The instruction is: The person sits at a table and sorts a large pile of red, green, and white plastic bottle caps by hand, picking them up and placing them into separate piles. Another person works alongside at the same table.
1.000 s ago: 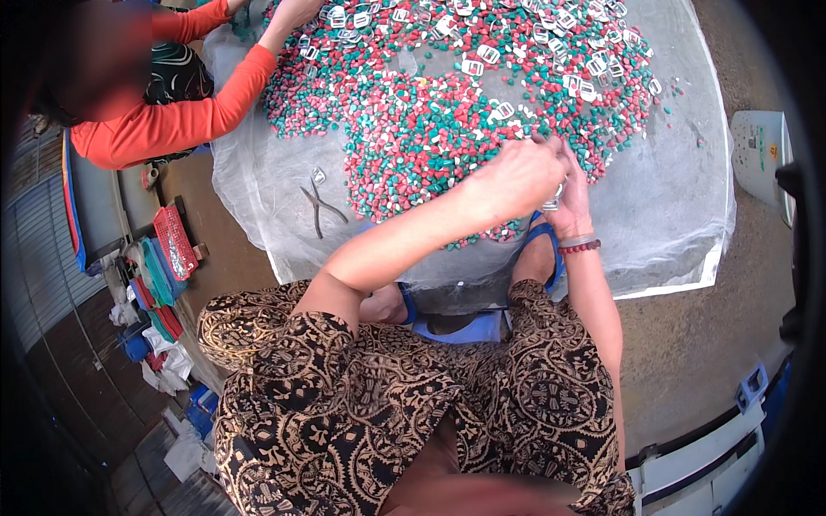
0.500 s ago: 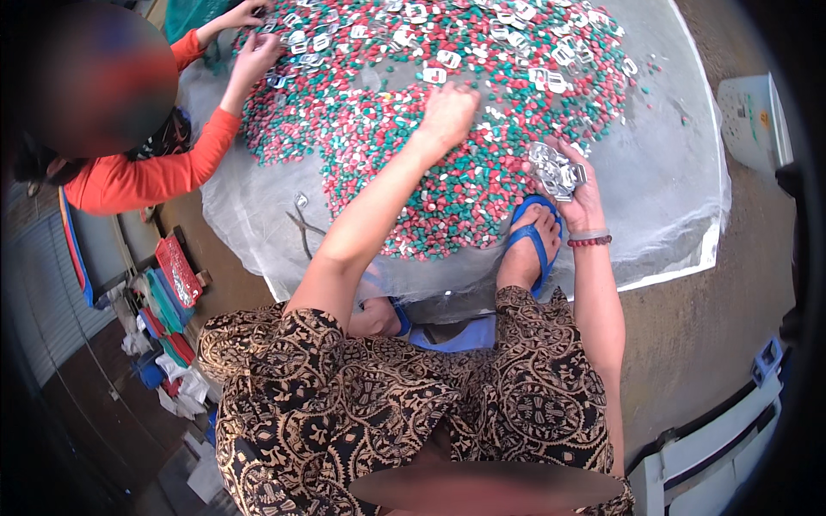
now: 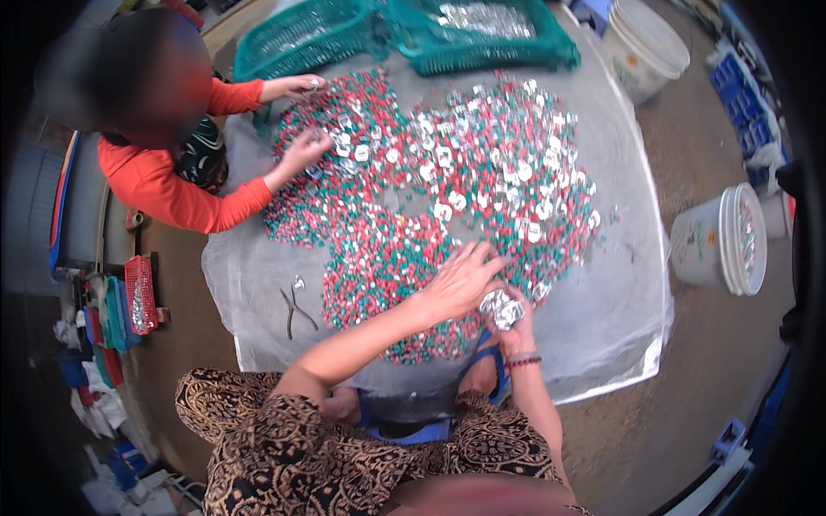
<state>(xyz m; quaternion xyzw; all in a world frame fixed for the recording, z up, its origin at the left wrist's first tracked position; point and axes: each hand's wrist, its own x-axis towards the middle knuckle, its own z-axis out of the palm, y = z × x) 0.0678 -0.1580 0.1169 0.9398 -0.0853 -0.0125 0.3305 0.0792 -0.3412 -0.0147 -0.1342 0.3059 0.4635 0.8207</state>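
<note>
My right hand (image 3: pixel 519 331), with a beaded bracelet at its wrist, is closed around a bunch of shiny metal buckles (image 3: pixel 502 310). Just beside it, my left hand (image 3: pixel 460 279) reaches over the pile, fingers stretched out and partly spread, their tips close to the bunch. I make out nothing in the left hand, though its palm side is hidden. Beneath both hands spreads a pile of small red, green and white chips (image 3: pixel 379 292). Loose metal buckles (image 3: pixel 443 157) lie scattered among the chips, mostly toward the far side.
Pliers (image 3: pixel 295 311) lie at the left of the clear plastic sheet (image 3: pixel 594 331). At the far edge stand green baskets (image 3: pixel 490 58) holding metal pieces. White buckets (image 3: pixel 701 241) stand to the right. A co-worker in orange sleeves (image 3: pixel 245 206) handles pieces at the far left.
My left hand has come back from the far buckles toward my right hand, and the two are now side by side. The view has shifted, showing the baskets and more of the far side.
</note>
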